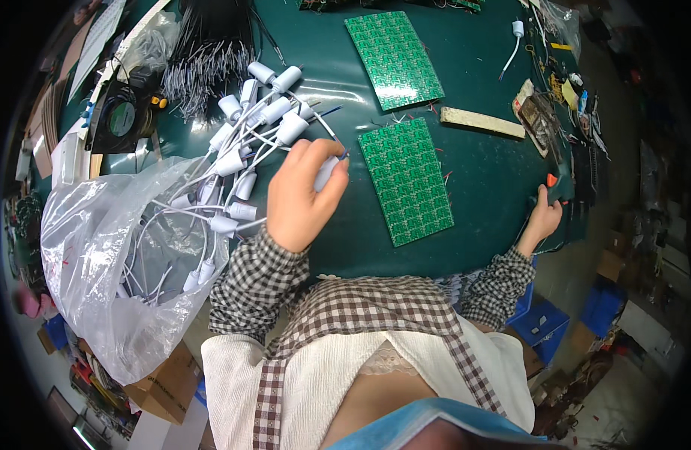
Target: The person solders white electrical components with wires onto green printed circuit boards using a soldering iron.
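A person at a green table [480,240] grips a white socket [326,174] in the left hand [302,196].
The fingers and thumb close around the socket, which is held above the table between a heap of white wired sockets [229,161] and the lower green circuit board [407,181]; the heap spreads out from a clear plastic bag [98,247]. The right hand [542,220] is at the table's right edge, fingers bent, beside a small orange piece [551,180]; whether it grips anything cannot be told. A second circuit board [394,60] lies farther up the table, near a pale bar [482,122], and black wires [210,60] are bunched at the upper left.
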### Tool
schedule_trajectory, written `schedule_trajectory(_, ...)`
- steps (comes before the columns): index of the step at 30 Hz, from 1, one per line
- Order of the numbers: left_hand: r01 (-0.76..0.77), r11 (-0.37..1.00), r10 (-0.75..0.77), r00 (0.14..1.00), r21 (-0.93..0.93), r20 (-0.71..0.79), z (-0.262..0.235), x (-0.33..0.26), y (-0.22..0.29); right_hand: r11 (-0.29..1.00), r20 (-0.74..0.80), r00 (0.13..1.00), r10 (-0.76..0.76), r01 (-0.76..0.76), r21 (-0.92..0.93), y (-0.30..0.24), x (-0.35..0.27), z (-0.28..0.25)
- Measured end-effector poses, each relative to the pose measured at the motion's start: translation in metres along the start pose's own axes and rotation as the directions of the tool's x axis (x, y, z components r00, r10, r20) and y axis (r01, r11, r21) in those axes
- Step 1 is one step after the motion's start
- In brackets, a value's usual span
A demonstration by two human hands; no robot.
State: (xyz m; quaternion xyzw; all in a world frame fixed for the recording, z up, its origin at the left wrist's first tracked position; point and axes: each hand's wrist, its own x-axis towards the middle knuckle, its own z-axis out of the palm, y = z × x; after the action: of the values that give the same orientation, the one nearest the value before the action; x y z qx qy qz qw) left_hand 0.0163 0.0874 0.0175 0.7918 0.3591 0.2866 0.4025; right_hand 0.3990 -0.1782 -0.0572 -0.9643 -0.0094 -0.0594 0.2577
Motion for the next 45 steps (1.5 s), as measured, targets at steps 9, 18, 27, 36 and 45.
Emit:
schedule_trajectory(9,0.002,0.998,0.000,0.999,0.069,-0.034,0.056,0.010,-0.042,0.193,0.309,0.943,-0.123,-0.282,0.940,-0.036,-0.120,-0.051)
schedule_trajectory(18,0.085,0.993,-0.087,0.996,-0.080,-0.018,0.045,-0.016,-0.025,0.393,0.278,0.838,-0.469,-0.084,0.916,-0.081,-0.156,-0.060)
schedule_trajectory(27,0.206,0.973,-0.209,0.978,0.101,0.021,0.037,-0.008,-0.036,0.560,0.451,0.740,-0.499,-0.122,0.820,-0.114,-0.157,-0.068)
schedule_trajectory(36,0.249,0.967,-0.253,0.962,0.047,0.102,0.037,0.012,-0.039,0.657,0.610,0.627,-0.484,-0.200,0.727,-0.104,-0.183,-0.055)
schedule_trajectory(45,0.283,0.959,-0.282,0.945,0.019,0.164,0.037,0.018,-0.042,0.730,0.640,0.578,-0.506,-0.107,0.675,-0.102,-0.195,-0.056)
